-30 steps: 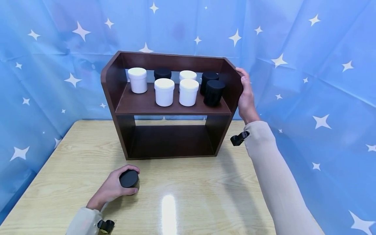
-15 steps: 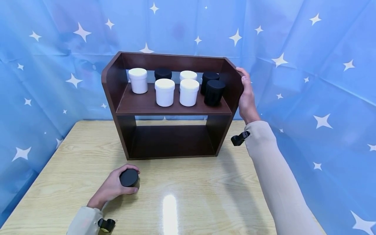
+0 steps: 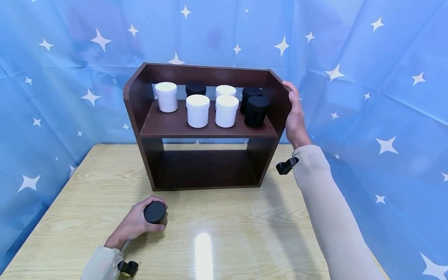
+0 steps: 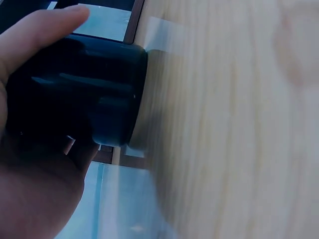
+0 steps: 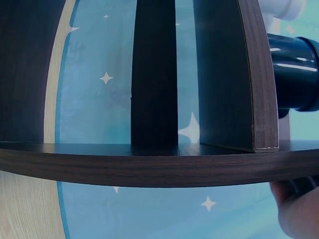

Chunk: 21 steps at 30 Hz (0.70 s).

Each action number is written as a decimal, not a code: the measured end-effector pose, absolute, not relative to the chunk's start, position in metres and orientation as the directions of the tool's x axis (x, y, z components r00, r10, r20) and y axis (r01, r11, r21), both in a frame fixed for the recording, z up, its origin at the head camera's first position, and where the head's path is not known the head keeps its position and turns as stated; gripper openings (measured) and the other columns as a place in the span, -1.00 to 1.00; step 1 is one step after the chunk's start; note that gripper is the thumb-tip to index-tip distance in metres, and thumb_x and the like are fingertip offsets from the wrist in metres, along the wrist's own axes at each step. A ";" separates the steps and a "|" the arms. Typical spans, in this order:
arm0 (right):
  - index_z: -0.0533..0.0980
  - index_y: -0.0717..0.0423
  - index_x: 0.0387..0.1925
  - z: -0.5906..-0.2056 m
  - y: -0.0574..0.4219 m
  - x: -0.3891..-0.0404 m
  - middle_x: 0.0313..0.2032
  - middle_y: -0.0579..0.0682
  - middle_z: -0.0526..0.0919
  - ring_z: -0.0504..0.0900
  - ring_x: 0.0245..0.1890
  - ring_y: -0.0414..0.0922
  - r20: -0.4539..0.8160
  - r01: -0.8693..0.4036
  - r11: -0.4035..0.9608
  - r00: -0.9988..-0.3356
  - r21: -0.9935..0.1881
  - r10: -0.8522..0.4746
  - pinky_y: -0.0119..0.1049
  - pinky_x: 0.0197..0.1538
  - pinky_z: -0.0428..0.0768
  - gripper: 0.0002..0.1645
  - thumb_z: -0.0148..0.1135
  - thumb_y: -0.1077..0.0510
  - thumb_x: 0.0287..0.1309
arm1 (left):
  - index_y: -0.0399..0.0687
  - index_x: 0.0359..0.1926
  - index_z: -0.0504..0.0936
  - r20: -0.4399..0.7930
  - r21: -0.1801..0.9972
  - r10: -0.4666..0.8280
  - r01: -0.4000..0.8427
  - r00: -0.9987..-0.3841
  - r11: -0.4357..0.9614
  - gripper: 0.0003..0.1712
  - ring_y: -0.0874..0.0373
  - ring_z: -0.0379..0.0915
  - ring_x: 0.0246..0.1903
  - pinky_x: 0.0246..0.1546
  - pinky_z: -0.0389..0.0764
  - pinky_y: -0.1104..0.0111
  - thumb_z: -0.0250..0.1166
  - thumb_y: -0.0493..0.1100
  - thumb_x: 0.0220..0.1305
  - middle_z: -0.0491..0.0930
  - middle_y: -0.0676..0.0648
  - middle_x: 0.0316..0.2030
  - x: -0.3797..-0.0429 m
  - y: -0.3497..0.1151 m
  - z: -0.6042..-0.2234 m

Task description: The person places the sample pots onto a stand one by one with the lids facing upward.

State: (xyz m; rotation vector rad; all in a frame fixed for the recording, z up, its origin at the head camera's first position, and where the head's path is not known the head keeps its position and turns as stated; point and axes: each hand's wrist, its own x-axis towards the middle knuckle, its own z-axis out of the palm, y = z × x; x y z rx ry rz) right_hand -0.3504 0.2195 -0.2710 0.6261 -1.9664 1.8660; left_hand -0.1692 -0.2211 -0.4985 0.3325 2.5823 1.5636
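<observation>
My left hand [image 3: 134,221] grips a black lidded jar [image 3: 155,212] in front of the shelf, thumb and fingers on opposite sides of it. In the left wrist view the glossy jar [image 4: 79,92] has its base right at the tabletop. My right hand [image 3: 295,120] holds the right side panel of the dark brown two-tier shelf [image 3: 208,136] near its top, thumb at the front edge. From the right wrist, that panel [image 5: 149,169] crosses the view, with part of the right hand [image 5: 301,214] below it. Its other fingers are mostly hidden.
The upper tier carries white jars [image 3: 198,112] at the left and middle, and black jars [image 3: 256,112] at the right and back. Only bare board [image 3: 206,169] shows on the lower tier. A light wooden table [image 3: 231,225] bears the shelf; a blue starry curtain [image 3: 350,77] hangs behind.
</observation>
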 end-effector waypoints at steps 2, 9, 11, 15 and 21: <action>0.19 -0.18 0.47 -0.272 0.220 -0.353 0.37 0.04 0.31 0.34 0.29 -0.01 0.540 -0.543 0.021 -0.838 -0.840 -0.073 -0.12 0.26 0.39 -0.42 -0.47 -0.10 0.57 | 0.00 0.10 0.57 0.027 0.884 0.229 0.130 -0.973 0.448 -0.24 0.31 0.51 0.02 0.07 0.42 0.38 0.68 -0.18 -0.21 0.65 0.02 0.01 -0.168 -0.221 -0.498; 0.19 -0.21 0.46 -0.273 0.222 -0.353 0.36 0.04 0.31 0.35 0.28 -0.02 0.528 -0.530 0.027 -0.847 -0.847 -0.070 -0.14 0.24 0.40 -0.43 -0.47 -0.11 0.57 | 0.03 0.08 0.59 0.033 0.875 0.196 0.123 -0.980 0.468 -0.25 0.32 0.51 0.00 0.06 0.42 0.38 0.69 -0.17 -0.24 0.65 0.04 -0.01 -0.166 -0.217 -0.499; 0.19 -0.21 0.46 -0.272 0.221 -0.351 0.37 0.06 0.30 0.35 0.28 0.00 0.523 -0.526 0.036 -0.850 -0.850 -0.072 -0.12 0.25 0.40 -0.43 -0.48 -0.11 0.57 | 0.03 0.08 0.60 0.037 0.872 0.188 0.124 -0.982 0.474 -0.24 0.33 0.51 0.00 0.06 0.42 0.38 0.69 -0.18 -0.25 0.66 0.06 -0.01 -0.166 -0.216 -0.499; 0.15 -0.14 0.49 -0.268 0.217 -0.343 0.39 0.12 0.26 0.35 0.27 0.03 0.519 -0.524 0.043 -0.850 -0.851 -0.083 -0.11 0.25 0.39 -0.41 -0.48 -0.08 0.57 | 0.05 0.08 0.61 0.054 0.861 0.168 0.131 -0.984 0.491 -0.24 0.34 0.51 0.00 0.06 0.42 0.37 0.70 -0.17 -0.25 0.67 0.08 0.00 -0.165 -0.216 -0.495; 0.14 -0.05 0.49 -0.261 0.213 -0.330 0.35 0.14 0.29 0.38 0.22 0.03 0.529 -0.532 0.027 -0.845 -0.846 -0.085 -0.16 0.19 0.42 -0.41 -0.45 -0.06 0.57 | 0.07 0.11 0.61 0.100 0.863 0.180 0.175 -0.979 0.475 -0.22 0.31 0.53 0.03 0.05 0.46 0.35 0.69 -0.20 -0.24 0.68 0.00 0.06 -0.168 -0.213 -0.480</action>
